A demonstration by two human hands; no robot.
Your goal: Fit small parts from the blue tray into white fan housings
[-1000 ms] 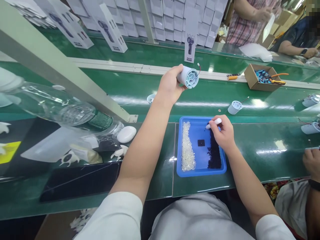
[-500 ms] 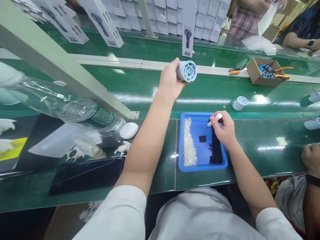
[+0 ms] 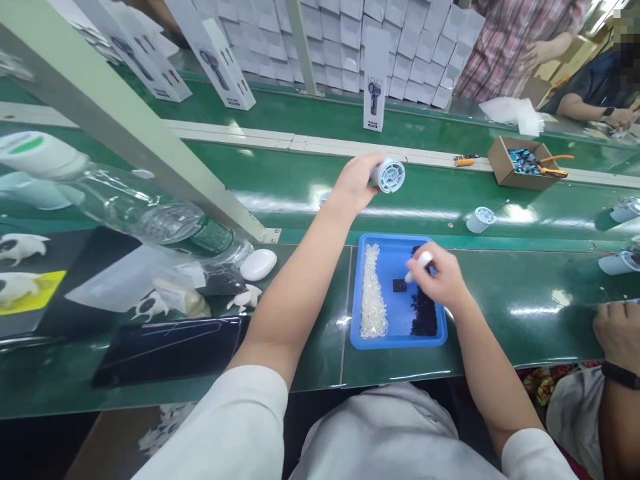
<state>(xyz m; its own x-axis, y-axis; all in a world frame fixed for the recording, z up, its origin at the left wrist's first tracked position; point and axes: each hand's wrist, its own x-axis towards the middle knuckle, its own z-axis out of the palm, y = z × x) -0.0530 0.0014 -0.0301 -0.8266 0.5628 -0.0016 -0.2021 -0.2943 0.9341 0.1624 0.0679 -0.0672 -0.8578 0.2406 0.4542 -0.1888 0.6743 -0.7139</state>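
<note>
My left hand (image 3: 357,181) is closed around a pale blue cylinder (image 3: 391,177), its spoked open end facing me, above the far side of a blue tray (image 3: 399,342). Over the tray's right part, my right hand (image 3: 436,273) grips a white pen-like tool (image 3: 418,265), its tip near a small black square (image 3: 399,285). Clear-white small pieces (image 3: 374,300) form a strip along the tray's left side. Small black pieces (image 3: 424,315) lie on the right, partly under my right hand.
Another cylinder (image 3: 481,220) stands on the green surface. Farther back are a cardboard box (image 3: 517,175) with orange-handled pliers and a standing white carton (image 3: 374,80). A large bottle (image 3: 165,217) and slanted metal post occupy the left. A co-worker's hand (image 3: 620,333) is at right.
The cylinder and my left hand have come lower and slightly right in view. My right hand and the white tool have shifted left and down, nearer the black square. The view has shifted a little.
</note>
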